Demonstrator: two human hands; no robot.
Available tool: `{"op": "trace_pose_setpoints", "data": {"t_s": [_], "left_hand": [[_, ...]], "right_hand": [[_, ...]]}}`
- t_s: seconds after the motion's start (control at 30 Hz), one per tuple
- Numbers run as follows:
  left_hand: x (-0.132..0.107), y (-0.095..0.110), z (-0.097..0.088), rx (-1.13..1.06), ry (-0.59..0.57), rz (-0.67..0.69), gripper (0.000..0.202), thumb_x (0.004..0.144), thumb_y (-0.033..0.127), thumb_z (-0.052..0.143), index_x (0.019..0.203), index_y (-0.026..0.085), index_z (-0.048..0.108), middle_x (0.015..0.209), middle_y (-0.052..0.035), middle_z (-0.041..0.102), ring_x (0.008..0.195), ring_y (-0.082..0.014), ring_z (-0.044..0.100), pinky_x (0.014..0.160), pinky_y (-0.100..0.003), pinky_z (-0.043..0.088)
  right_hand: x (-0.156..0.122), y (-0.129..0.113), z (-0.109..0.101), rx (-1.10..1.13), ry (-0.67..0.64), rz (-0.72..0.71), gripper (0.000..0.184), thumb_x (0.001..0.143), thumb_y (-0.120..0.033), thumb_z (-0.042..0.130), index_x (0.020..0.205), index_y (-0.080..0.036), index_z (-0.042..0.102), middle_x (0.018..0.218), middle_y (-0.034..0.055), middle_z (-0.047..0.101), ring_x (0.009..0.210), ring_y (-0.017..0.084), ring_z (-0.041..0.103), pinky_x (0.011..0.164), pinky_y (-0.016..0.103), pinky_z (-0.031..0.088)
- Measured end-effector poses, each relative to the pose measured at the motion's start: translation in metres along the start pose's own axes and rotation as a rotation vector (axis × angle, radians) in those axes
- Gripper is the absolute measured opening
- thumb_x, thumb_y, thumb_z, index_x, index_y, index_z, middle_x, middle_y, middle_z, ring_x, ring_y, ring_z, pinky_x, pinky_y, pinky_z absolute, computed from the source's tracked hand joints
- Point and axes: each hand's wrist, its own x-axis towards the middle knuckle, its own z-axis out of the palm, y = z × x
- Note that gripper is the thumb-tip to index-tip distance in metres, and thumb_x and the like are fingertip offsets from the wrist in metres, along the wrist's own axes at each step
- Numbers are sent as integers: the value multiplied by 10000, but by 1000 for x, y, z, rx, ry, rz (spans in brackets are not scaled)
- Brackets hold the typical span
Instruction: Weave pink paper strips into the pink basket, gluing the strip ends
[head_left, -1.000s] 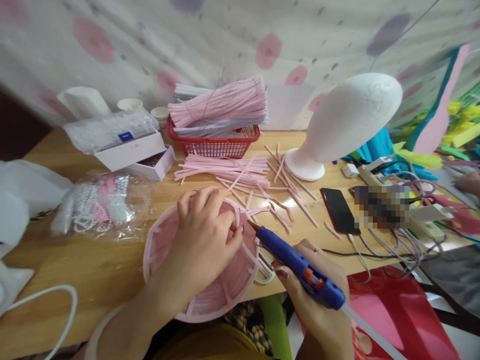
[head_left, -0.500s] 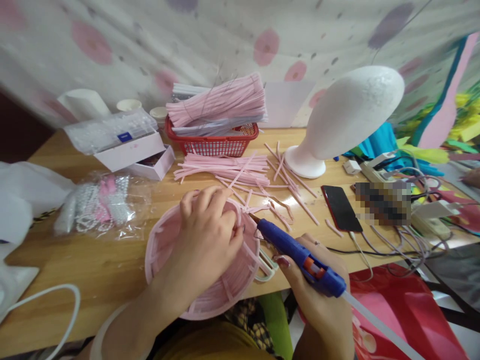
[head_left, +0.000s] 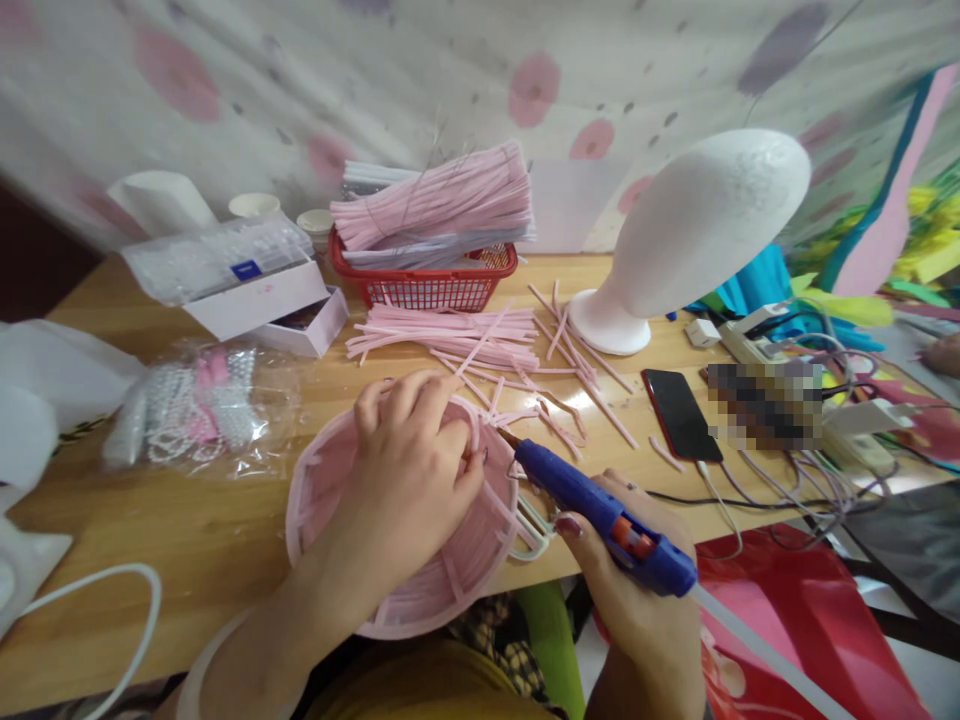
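Observation:
A round pink basket-like piece (head_left: 480,555), built from fuzzy strips with ribs inside, sits at the table's front edge. My left hand (head_left: 416,460) reaches over it, fingers closed on its far right rim. My right hand (head_left: 626,615) is wrapped round a blue hot glue gun (head_left: 574,490) with a clear glue stick (head_left: 765,650) out of its back. The gun's nozzle points at the rim, close beside my left fingertips; whether it touches cannot be made out. Cut pink pipe cleaners (head_left: 450,335) lie just behind the piece.
A red basket (head_left: 431,290) of pipe cleaners stands at the back, beside a white foam head (head_left: 697,230). On the right are a phone (head_left: 682,415) and tangled cables. Bagged beads (head_left: 202,410) and boxes (head_left: 255,300) lie left. White-handled scissors (head_left: 534,535) lie partly under the round piece.
Almost nothing differs. The view has shifted slightly; both hands, the glue gun and the round piece keep nearly the same places.

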Motion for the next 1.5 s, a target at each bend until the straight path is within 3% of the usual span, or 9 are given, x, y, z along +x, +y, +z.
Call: {"op": "trace_pose_setpoints", "data": {"t_s": [0.43,0.83,1.1,1.27,1.37,1.5], "left_hand": [[-1,-3,0,-10,13,3,149,880,148,662,737,182,689,1230,-174,743,1204,-396,639,984,-637,497],[-2,-7,-2,-26,5,-5,162,882,153,672,724,190,669,1263,-159,737,1235,-395,628,1016,-643,479],[-2,-9,-5,-38,-26,-12,168,911,168,641,749,175,683,1288,-163,734,1243,-410,629,1003,-667,485],[-2,-11,-5,-44,-3,-22,156,886,157,660,732,176,678,1276,-166,741,1211,-421,647,978,-688,496],[-1,-12,-5,-51,-3,-23,152,875,152,674,725,176,680,1276,-168,740,1211,-429,649,976,-702,495],[-2,-14,-5,-63,6,-14,151,868,148,685,720,178,684,1272,-164,744,1205,-428,656,978,-703,498]], "right_hand": [[-8,1,-3,-39,-9,-14,511,946,-538,689,594,-220,498,544,-53,483,453,98,485,436,236,374],[-13,2,-6,-39,-43,-18,460,962,-468,666,607,-226,502,544,-61,446,463,98,444,444,232,361],[-14,3,-8,3,-40,72,564,933,-617,669,561,-220,520,512,-44,465,443,108,448,436,248,332],[-18,20,-4,197,-108,218,570,933,-685,614,602,-221,622,592,11,586,533,157,534,522,285,418],[-25,34,3,364,-105,439,623,892,-766,598,589,-224,648,582,29,614,467,139,465,459,285,383],[-29,50,11,509,-64,752,665,733,-878,650,572,-234,604,495,28,550,429,138,427,386,271,303]]}}
